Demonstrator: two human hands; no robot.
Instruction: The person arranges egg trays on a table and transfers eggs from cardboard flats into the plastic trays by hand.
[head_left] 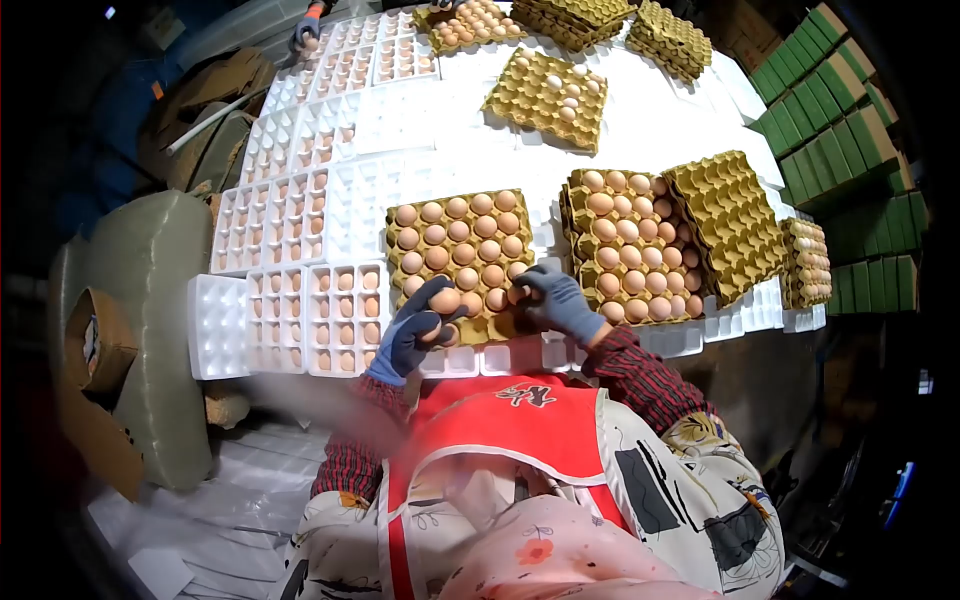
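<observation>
My left hand (405, 338), in a blue-grey glove, is closed round several brown eggs (444, 301) at the lower left corner of a yellow pulp tray (490, 327). My right hand (560, 302), gloved too, has its fingers closed on an egg (519, 294) at the tray's lower right part. Rows of eggs fill most of this tray, while cups along its near edge are bare. Left of the tray, white foam trays (345, 265) hold eggs in square compartments. To the right sits a second, full pulp tray (632, 245).
An empty pulp tray (728, 225) leans beside the full one. Farther back are a partly filled tray (550, 95) and stacked trays (668, 42). Another person's gloved hand (305, 35) is at the top left. Green boxes (835, 120) stand right; a grey padded object (160, 320) stands left.
</observation>
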